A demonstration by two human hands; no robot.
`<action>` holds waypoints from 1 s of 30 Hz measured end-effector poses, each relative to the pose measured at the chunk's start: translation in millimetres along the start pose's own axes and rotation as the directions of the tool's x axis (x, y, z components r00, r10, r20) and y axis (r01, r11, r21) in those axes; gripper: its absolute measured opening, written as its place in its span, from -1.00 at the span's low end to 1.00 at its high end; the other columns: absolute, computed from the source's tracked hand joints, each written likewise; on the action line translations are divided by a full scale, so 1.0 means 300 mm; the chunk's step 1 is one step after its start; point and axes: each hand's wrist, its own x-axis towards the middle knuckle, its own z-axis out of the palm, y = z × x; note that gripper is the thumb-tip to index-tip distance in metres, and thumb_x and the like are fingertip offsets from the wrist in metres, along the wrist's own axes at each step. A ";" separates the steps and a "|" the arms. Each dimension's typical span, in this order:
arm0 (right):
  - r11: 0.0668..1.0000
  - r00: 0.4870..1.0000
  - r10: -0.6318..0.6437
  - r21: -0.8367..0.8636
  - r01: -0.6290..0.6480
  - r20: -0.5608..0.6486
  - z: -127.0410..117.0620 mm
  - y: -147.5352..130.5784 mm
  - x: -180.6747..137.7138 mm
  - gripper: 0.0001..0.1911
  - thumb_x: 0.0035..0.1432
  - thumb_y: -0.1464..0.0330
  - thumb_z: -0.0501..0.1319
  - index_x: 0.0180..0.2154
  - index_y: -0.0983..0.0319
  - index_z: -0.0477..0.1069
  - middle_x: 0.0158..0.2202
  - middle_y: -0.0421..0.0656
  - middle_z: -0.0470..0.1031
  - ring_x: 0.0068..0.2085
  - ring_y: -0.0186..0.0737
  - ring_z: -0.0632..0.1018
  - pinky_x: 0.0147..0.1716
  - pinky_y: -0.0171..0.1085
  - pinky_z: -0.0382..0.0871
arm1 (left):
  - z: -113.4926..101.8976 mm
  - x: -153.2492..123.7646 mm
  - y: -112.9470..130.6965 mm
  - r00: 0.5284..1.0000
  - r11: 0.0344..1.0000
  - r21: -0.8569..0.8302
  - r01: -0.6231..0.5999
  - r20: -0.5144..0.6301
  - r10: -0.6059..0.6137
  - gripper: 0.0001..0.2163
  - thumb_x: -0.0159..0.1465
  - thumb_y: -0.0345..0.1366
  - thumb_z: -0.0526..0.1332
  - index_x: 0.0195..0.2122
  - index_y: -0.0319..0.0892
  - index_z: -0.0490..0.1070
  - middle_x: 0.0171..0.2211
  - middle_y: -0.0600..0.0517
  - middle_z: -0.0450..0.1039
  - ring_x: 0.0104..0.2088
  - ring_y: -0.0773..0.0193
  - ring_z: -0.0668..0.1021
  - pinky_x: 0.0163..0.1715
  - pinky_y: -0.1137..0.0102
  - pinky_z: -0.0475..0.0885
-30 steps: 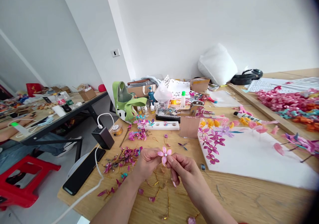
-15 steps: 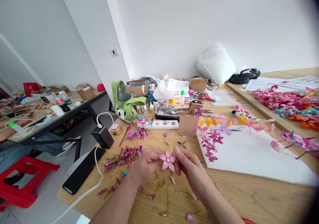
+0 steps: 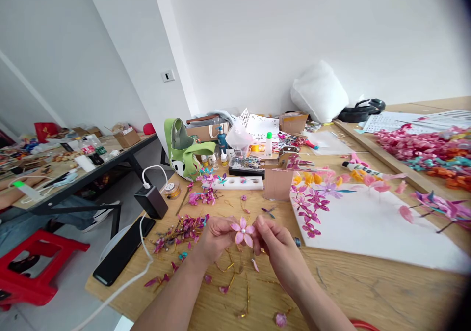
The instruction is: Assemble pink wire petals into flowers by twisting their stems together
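Since both hands meet over the near edge of the pale wooden table (image 3: 368, 291), the small pink five-petalled flower with a pearl bead centre (image 3: 243, 231) sits pinched between them, raised just off the wood. Left hand (image 3: 215, 237): fingers closed on the flower's left side, seemingly at a stem behind the petals, though that part is hidden. Right hand (image 3: 277, 250): fingertips closed on the petals at 3 o'clock of the bead. Judged very light, with thin petals that bend and crease easily; the bead is probably the only hard part. Best held low, behind the head or at the base, with a soft pinch, not by the petal tips. Around it: a litter of loose magenta petals and beaded gold wire (image 3: 180, 233) at 9 o'clock; bent gold wire offcuts (image 3: 235, 277) at 6 o'clock, directly under the wrists and liable to snag; a white sheet carrying rows of finished purple flowers (image 3: 368, 228) at 3 o'clock; a brown cardboard block (image 3: 278, 186) at 1 o'clock; a white foam strip with round holes (image 3: 237, 183) at 12 o'clock; a black power bank (image 3: 151, 202) at 10 o'clock.
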 end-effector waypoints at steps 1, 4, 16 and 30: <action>1.000 1.000 0.009 0.007 -0.010 0.017 0.001 -0.002 -0.002 -0.46 0.15 -0.08 0.02 -0.56 0.23 0.29 -0.71 -0.25 0.27 -0.63 -0.37 0.25 -0.64 -0.37 0.09 | 0.000 0.000 0.000 0.999 1.000 0.003 0.011 -0.030 -0.011 -0.75 0.11 -0.18 0.31 -0.59 -0.25 0.49 -0.57 0.00 0.40 -0.49 0.32 0.40 -0.43 0.41 0.31; 1.000 0.995 0.013 -0.017 -0.012 0.098 0.003 -0.009 -0.007 -0.43 0.14 -0.10 -0.01 -0.55 0.24 0.31 -0.72 -0.22 0.32 -0.65 -0.34 0.29 -0.67 -0.36 0.11 | -0.002 0.002 0.003 0.996 0.999 0.024 0.034 -0.084 -0.032 -0.72 0.10 -0.13 0.30 -0.58 -0.26 0.49 -0.58 0.00 0.40 -0.51 0.33 0.40 -0.50 0.45 0.29; 0.983 0.995 -0.040 -0.173 0.055 0.091 0.010 0.005 -0.005 -0.55 0.13 -0.02 0.10 -0.49 0.23 0.32 -0.73 -0.28 0.31 -0.72 -0.42 0.21 -0.72 -0.39 0.06 | 0.014 0.005 0.029 0.998 0.998 0.036 0.043 -0.055 -0.041 -0.68 0.15 -0.08 0.24 -0.54 -0.25 0.54 -0.53 -0.04 0.47 -0.48 0.28 0.44 -0.40 0.39 0.32; 0.944 0.982 -0.167 -0.302 0.132 -0.093 -0.022 -0.039 -0.002 -0.56 0.10 0.02 0.16 -0.55 0.25 0.33 -0.63 -0.27 0.22 -0.56 -0.38 0.22 -0.57 -0.36 0.07 | 0.008 -0.004 0.023 0.998 0.996 0.082 0.038 0.050 -0.042 -0.77 0.16 -0.17 0.25 -0.51 -0.22 0.55 -0.50 -0.05 0.46 -0.44 0.26 0.44 -0.34 0.36 0.32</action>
